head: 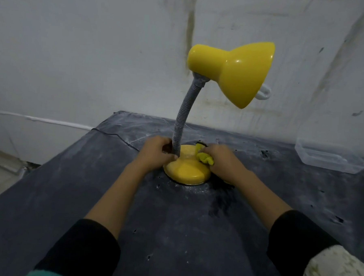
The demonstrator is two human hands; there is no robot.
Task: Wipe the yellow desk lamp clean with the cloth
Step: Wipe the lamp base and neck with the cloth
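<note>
The yellow desk lamp (233, 71) stands on a dark table (89, 196), its shade tilted to the right with a white bulb showing at the rim. A grey flexible neck (183, 116) rises from the round yellow base (186, 172). My left hand (157, 152) grips the bottom of the neck where it meets the base. On the right side of the base, my right hand (220, 161) holds a bunched yellow cloth (204, 157) against the top surface.
A clear plastic container (327, 156) sits at the table's back right, near the stained white wall (76, 48). A thin black cord (115, 136) runs off the left edge. A pale fuzzy object (334, 272) shows at the bottom right corner.
</note>
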